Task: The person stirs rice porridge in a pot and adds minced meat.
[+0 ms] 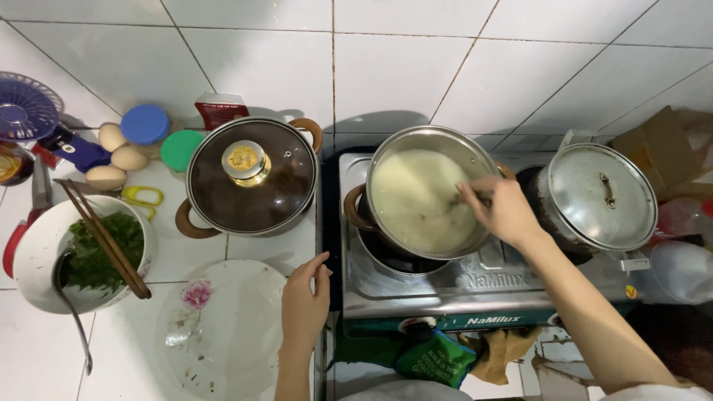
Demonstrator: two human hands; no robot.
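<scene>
My right hand [506, 213] reaches over a steel pot [380, 165] of pale, creamy liquid [416, 200] on the left burner of a gas stove [483, 297]. Its fingers are pinched on a thin dark utensil [459, 199] that dips into the liquid; what kind it is I cannot tell. My left hand [303, 301] rests on the counter edge between a white flowered plate [223, 334] and the stove, fingers loosely apart, holding nothing.
A brown-handled pot under a glass lid [252, 178] stands left of the stove. A lidded steel pot [598, 197] sits on the right burner. At far left are a bowl of greens [44, 245] with chopsticks [104, 238] and a spoon [70, 312], eggs [128, 157], yellow scissors [141, 197] and a blue fan [26, 111].
</scene>
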